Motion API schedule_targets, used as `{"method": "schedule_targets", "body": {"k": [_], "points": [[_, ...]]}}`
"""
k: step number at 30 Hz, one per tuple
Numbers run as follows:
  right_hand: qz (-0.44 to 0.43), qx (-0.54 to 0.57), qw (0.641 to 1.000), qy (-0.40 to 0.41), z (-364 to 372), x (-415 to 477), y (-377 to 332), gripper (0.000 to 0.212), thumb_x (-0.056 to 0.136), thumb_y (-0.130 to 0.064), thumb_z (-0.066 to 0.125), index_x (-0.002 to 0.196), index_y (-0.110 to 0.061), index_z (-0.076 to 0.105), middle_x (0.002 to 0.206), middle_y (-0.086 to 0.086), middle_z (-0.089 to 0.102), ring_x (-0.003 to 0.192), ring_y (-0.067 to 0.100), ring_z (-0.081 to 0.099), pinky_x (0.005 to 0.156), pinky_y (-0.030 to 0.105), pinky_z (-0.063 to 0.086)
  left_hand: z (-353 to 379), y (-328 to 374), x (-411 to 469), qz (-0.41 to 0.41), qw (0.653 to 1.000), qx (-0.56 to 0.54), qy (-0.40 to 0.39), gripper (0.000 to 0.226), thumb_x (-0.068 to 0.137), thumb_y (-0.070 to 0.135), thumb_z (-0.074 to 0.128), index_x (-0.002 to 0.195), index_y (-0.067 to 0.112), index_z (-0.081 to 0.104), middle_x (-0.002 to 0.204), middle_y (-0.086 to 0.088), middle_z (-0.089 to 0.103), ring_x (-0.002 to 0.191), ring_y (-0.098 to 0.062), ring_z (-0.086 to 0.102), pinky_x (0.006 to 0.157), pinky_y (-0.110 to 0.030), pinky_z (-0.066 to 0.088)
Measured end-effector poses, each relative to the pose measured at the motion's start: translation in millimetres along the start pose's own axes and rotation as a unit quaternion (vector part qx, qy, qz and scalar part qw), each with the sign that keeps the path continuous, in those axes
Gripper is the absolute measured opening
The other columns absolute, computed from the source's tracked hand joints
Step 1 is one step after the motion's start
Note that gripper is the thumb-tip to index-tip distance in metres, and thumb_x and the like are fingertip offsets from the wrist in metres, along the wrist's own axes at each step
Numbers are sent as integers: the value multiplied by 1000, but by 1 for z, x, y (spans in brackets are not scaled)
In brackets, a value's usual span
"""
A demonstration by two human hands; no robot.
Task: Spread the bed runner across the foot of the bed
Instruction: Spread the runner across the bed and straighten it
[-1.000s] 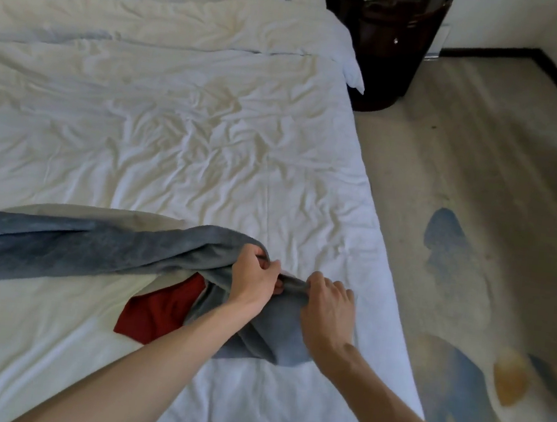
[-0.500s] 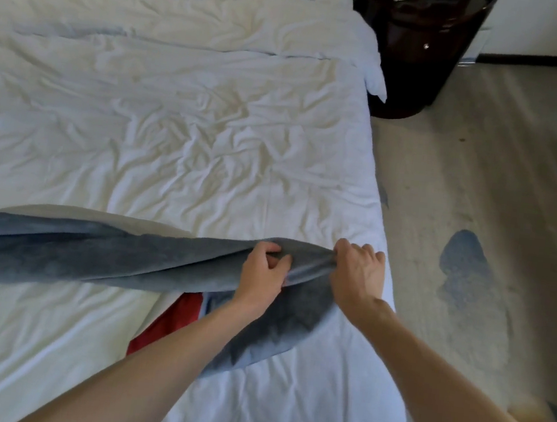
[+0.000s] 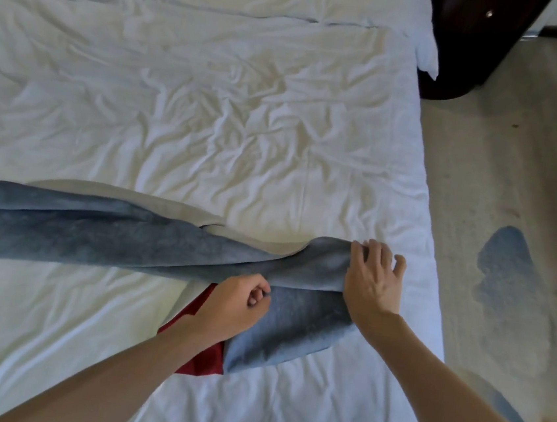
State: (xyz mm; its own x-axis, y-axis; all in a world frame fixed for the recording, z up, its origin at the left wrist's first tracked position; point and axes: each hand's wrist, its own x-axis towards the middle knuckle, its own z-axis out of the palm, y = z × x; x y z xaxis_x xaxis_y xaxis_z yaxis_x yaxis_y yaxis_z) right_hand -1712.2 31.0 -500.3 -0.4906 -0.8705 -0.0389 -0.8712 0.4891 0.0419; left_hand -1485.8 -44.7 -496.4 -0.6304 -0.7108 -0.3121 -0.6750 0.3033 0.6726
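Note:
A long blue-grey bed runner [image 3: 103,233] lies bunched and twisted across the white bed [image 3: 211,118], running from the left edge toward the right side. Its pale beige underside shows along the far fold, and a red part [image 3: 201,357] shows under my left wrist. My left hand [image 3: 236,306] is closed on the runner's near fold. My right hand [image 3: 371,279] grips the runner's right end near the bed's right edge, fingers curled over the cloth.
The white duvet is wrinkled. A dark wooden nightstand [image 3: 473,45] stands at the top right beside the bed. Patterned beige carpet [image 3: 513,187] with blue patches runs along the right side.
Both hands have carried the runner's end to the right, toward the bed's edge, stretching it out. The view has shifted closer to the bed.

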Motion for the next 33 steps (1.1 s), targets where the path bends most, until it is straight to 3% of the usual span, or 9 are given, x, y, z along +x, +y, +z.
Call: {"method": "schedule_targets", "body": {"k": [5, 8, 11, 14, 18, 21, 27, 30, 33], "points": [[-104, 50, 991, 71, 3, -48, -31, 25, 63, 0, 68, 87, -5, 66, 95, 20, 62, 86, 34, 59, 79, 47, 45, -11, -19, -20, 17, 994, 94, 58, 13, 79, 14, 66, 89, 21, 65, 74, 11, 63, 64, -2, 57, 59, -13, 44], [-183, 91, 976, 72, 4, -77, -63, 18, 62, -6, 71, 79, -9, 65, 83, 14, 60, 75, 31, 57, 72, 41, 44, -15, -31, -33, 11, 984, 140, 108, 11, 77, 12, 70, 86, 17, 66, 82, 4, 65, 75, -16, 61, 66, -29, 50], [-223, 110, 968, 30, 4, -97, -96, 20, 60, -13, 73, 78, -14, 64, 79, 7, 59, 72, 27, 54, 68, 37, 46, -19, -41, -43, -25, 977, 163, 139, 14, 78, 12, 72, 91, 14, 67, 89, -2, 63, 83, -21, 61, 70, -34, 50], [-198, 103, 975, -12, 3, -108, -124, 21, 59, -19, 78, 75, -16, 64, 75, 3, 57, 69, 23, 54, 65, 35, 47, -22, -52, -50, -41, 969, 191, 149, 18, 79, 17, 72, 95, 14, 65, 93, -3, 61, 86, -23, 60, 73, -37, 51], [-151, 95, 983, -48, 7, -120, -142, 21, 61, -21, 79, 78, -15, 67, 77, 4, 60, 69, 23, 56, 65, 36, 49, -22, -60, -52, -57, 963, 211, 157, 17, 82, 21, 68, 95, 16, 58, 96, -3, 59, 87, -24, 59, 65, -36, 46], [-132, 104, 983, -72, 11, -130, -147, 23, 68, -25, 74, 86, -14, 66, 80, 4, 60, 72, 24, 57, 66, 36, 48, -23, -69, -52, -82, 958, 237, 141, 14, 87, 22, 62, 97, 14, 57, 98, -4, 57, 89, -25, 58, 65, -36, 46], [-129, 128, 978, -98, 16, -147, -161, 43, 83, -52, 57, 98, -11, 61, 91, 7, 58, 83, 27, 54, 77, 40, 42, -33, -93, -51, -108, 948, 285, 90, 15, 90, 20, 52, 90, 8, 61, 89, -9, 60, 81, -28, 62, 64, -35, 46], [-114, 122, 979, -120, 18, -150, -172, 36, 88, -41, 53, 109, -12, 56, 100, 6, 58, 92, 26, 52, 84, 38, 39, -35, -98, -52, -103, 944, 308, 58, 21, 89, 28, 56, 85, 7, 59, 87, -8, 58, 80, -27, 60, 65, -34, 46], [-115, 106, 979, -131, 16, -148, -179, 25, 88, -19, 53, 111, -11, 56, 101, 7, 59, 93, 26, 53, 85, 38, 37, -36, -100, -52, -102, 946, 305, 52, 17, 90, 14, 50, 79, 6, 59, 81, -10, 62, 72, -28, 59, 59, -33, 41]]}}
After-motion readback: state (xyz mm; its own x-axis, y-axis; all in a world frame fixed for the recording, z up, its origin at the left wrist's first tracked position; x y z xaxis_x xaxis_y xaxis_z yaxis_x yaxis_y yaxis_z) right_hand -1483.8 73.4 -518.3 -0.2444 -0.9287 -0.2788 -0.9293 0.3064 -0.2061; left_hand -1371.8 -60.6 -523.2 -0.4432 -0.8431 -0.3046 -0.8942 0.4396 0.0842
